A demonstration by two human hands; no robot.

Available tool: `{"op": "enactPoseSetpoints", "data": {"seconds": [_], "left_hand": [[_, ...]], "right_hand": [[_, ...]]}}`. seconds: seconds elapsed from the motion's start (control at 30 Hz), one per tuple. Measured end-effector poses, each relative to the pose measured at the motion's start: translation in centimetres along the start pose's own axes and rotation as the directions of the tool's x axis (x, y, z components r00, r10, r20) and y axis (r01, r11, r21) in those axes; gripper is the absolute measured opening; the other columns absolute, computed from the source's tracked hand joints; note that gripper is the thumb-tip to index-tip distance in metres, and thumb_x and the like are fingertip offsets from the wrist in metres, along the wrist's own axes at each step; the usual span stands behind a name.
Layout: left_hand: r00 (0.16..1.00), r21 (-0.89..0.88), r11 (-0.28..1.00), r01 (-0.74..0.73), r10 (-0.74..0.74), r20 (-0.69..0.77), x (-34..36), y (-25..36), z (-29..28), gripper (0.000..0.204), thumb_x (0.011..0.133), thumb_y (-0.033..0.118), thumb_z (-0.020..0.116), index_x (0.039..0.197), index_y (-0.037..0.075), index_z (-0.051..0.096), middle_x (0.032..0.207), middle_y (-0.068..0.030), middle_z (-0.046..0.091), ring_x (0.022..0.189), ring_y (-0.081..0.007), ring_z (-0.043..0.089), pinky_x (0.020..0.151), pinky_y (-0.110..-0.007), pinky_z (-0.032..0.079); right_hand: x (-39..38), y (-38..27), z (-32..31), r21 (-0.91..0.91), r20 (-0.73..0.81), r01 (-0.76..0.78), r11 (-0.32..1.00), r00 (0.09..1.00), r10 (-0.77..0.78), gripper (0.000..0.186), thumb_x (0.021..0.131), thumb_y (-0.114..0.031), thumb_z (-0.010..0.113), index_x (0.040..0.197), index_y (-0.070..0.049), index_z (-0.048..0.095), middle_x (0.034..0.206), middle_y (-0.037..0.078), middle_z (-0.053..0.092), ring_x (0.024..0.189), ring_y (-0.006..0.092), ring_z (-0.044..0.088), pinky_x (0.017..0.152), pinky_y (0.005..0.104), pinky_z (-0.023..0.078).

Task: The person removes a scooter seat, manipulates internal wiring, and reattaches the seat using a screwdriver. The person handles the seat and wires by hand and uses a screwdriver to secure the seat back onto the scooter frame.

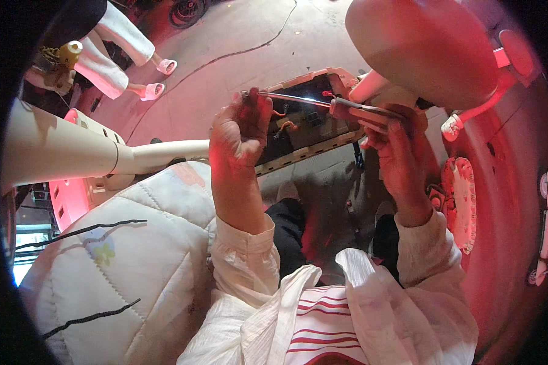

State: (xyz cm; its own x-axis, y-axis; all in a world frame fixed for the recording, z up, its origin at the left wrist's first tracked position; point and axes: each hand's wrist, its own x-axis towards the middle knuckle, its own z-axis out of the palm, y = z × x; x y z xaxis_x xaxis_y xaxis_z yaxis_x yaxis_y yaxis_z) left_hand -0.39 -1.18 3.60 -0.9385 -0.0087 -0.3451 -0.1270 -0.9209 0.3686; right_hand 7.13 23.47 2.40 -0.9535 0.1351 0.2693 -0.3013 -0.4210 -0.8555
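My right hand (pixel 399 155) is wrapped round the handle of a screwdriver (pixel 301 98), held level above an open bay. The bright metal shaft points left, toward my left hand (pixel 240 131). There my fingers are curled together at the shaft's tip, over a small dark thing too unclear to name. Below both hands lies the open bay (pixel 304 149) of what looks like a scooter's footboard, with a pale rim. Inside the dark bay show red and orange wire ends (pixel 288 126).
At left a pale handlebar column (pixel 61 146) stands over a white quilted cover (pixel 146 261). A large rounded seat (pixel 420 48) hangs at upper right. Beside my right arm lies a pale, notched panel (pixel 463 204). A person in white trousers (pixel 112 55) stands at upper left; a cable (pixel 225 56) crosses the floor.
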Motion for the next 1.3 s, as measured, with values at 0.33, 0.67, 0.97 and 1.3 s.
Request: {"op": "enactPoseSetpoints", "data": {"seconds": [0.33, 0.67, 0.97, 1.3], "left_hand": [[0.994, 0.095, 0.995, 0.039, -0.049, 0.097, -0.2, -0.9, -0.8, 0.013, 0.092, 0.007, 0.054, 0.092, -0.005, 0.057, 0.088, -0.0160, 0.065, 0.080, -0.0250, 0.067, 0.071, -0.036, 0.061], [0.991, 0.276, 0.957, -0.093, 0.063, 0.115, -0.9, -1.8, -1.2, 0.008, 0.093, 0.006, 0.052, 0.096, 0.000, 0.057, 0.089, -0.0116, 0.065, 0.080, -0.0227, 0.067, 0.070, -0.035, 0.060], [0.993, 0.472, 0.874, -0.115, 0.097, 0.063, -1.6, -4.2, 0.0, 0.013, 0.094, 0.008, 0.051, 0.096, -0.002, 0.058, 0.090, -0.0124, 0.066, 0.081, -0.0233, 0.067, 0.072, -0.034, 0.060], [0.960, 0.159, 0.947, 0.280, -0.278, -0.035, 2.4, -2.4, -9.7, 0.015, 0.095, 0.012, 0.051, 0.099, -0.001, 0.057, 0.092, -0.0102, 0.064, 0.084, -0.0205, 0.065, 0.077, -0.030, 0.058]], "right_hand": [[-0.3, -0.1, -1.6, -0.055, 0.039, -0.033, 0.998, 0.999, 0.036, 0.035, 0.097, -0.024, 0.049, 0.125, -0.004, 0.044, 0.109, 0.012, 0.059, 0.090, 0.0166, 0.060, 0.070, 0.0295, 0.052], [-0.7, 0.5, -2.2, -0.111, -0.072, -0.195, 0.975, 0.980, 0.188, 0.031, 0.096, -0.030, 0.051, 0.116, -0.007, 0.046, 0.097, 0.008, 0.061, 0.073, 0.0121, 0.060, 0.053, 0.0243, 0.051], [-0.5, 0.8, -4.5, -0.100, -0.205, -0.368, 0.924, 0.917, 0.343, 0.037, 0.094, -0.038, 0.051, 0.110, -0.004, 0.054, 0.079, 0.007, 0.061, 0.060, 0.0115, 0.056, 0.045, 0.0239, 0.046], [-2.0, 2.3, -0.3, -0.384, 0.041, -0.148, 0.912, 0.983, 0.177, 0.025, 0.095, -0.028, 0.053, 0.104, -0.004, 0.052, 0.079, 0.003, 0.062, 0.068, 0.0105, 0.057, 0.055, 0.0236, 0.047]]}}
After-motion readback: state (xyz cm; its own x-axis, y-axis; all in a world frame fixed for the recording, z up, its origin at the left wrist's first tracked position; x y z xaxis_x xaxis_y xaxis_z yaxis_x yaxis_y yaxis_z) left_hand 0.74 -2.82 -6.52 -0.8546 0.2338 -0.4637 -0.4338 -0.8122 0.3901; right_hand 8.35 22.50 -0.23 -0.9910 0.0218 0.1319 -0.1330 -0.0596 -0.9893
